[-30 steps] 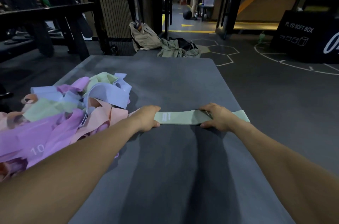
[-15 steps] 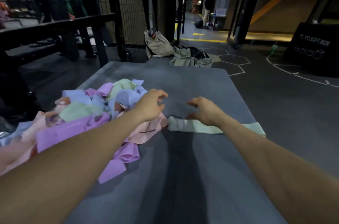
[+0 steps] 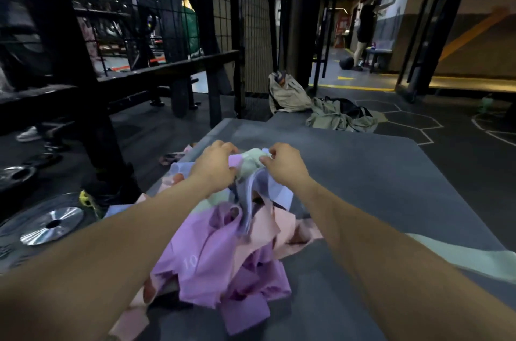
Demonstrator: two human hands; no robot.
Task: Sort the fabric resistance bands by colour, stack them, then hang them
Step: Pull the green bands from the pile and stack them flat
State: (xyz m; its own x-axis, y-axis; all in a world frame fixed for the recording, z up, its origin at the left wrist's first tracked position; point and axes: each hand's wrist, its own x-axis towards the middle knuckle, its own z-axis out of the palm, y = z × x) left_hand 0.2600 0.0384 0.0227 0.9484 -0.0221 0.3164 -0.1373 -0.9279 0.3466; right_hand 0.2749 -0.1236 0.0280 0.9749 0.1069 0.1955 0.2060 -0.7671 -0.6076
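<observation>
Soft fabric bands (image 3: 223, 251), purple, pink, blue, heaped on gray mat (image 3: 377, 173). Pale green band (image 3: 252, 163) atop heap, pinched by left hand (image 3: 215, 170) and right hand (image 3: 284, 166). Flat green band (image 3: 460, 254) lying apart, right.

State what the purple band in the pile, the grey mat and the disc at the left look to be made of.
Purple band: soft matte woven fabric, it folds and creases limply. Grey mat: probably foam or rubber, dull and even. Disc: metal, it gives bright glints; likely a weight plate.

A grey mat (image 3: 377, 187) is filling the frame's centre, carrying a pile of bands (image 3: 223, 251) and, lower right, one green band (image 3: 458, 254).
</observation>
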